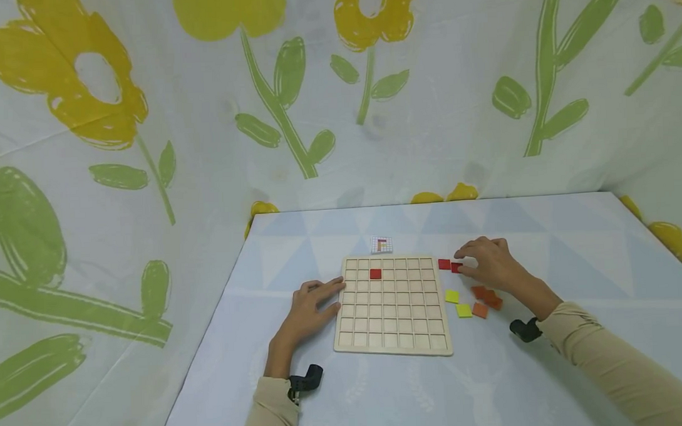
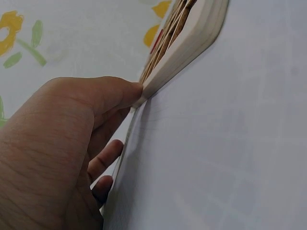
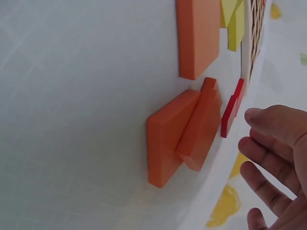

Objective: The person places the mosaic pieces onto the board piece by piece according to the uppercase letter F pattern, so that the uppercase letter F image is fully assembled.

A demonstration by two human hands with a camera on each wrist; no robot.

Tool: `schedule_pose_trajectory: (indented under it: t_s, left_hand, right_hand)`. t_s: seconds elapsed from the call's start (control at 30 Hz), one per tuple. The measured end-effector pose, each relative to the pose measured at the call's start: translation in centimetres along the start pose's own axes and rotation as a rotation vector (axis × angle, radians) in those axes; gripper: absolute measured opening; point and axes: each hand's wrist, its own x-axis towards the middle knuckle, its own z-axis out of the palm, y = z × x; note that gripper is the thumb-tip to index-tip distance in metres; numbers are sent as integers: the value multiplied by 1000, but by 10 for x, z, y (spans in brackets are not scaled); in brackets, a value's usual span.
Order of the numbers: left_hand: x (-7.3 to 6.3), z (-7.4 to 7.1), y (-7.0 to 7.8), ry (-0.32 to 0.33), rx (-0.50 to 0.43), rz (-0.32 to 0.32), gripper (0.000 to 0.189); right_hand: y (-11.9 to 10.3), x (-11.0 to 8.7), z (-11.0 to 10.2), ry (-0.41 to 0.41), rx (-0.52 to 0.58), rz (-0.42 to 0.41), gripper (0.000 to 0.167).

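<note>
A square wooden grid board (image 1: 393,350) lies on the table, with one red tile (image 1: 376,274) in a cell of its upper part. My left hand (image 1: 307,309) rests at the board's left edge, its thumb and forefinger touching the rim; the left wrist view shows the thumb tip (image 2: 136,90) against the side. Over at the right, my right hand (image 1: 492,264) hovers by two loose red tiles (image 1: 444,264), thumb and fingers apart. In the right wrist view a gap shows between the thumb (image 3: 273,120) and the red tiles (image 3: 229,115).
Two yellow tiles (image 1: 452,295) lie beside the board's right edge. Several orange tiles (image 1: 480,310) lie nearer the right wrist, some overlapping. Behind the board sits a small card (image 1: 381,244) with a coloured grid pattern. A flowered cloth (image 1: 427,109) hangs behind the table.
</note>
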Motion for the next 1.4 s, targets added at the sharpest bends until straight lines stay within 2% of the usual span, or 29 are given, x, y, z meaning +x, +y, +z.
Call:
schedule_pose_trajectory:
  t_s: [0.5,0.83,1.07,1.4]
  left_hand:
    - [2,-4,-1,-18,20,16,47]
    - [1,-4,1,-21,20,18,46]
    - [1,-4,3,-6,1,24,46]
    - [-1,-5,4,-15,-4,25,47]
  right_hand:
    - [7,7,9,-72,6,82,30]
    - [4,3,5,-39,26,65,26]
    - [4,3,2,16,2,-3,22]
    - [-9,5,-2,38,15,-43,23]
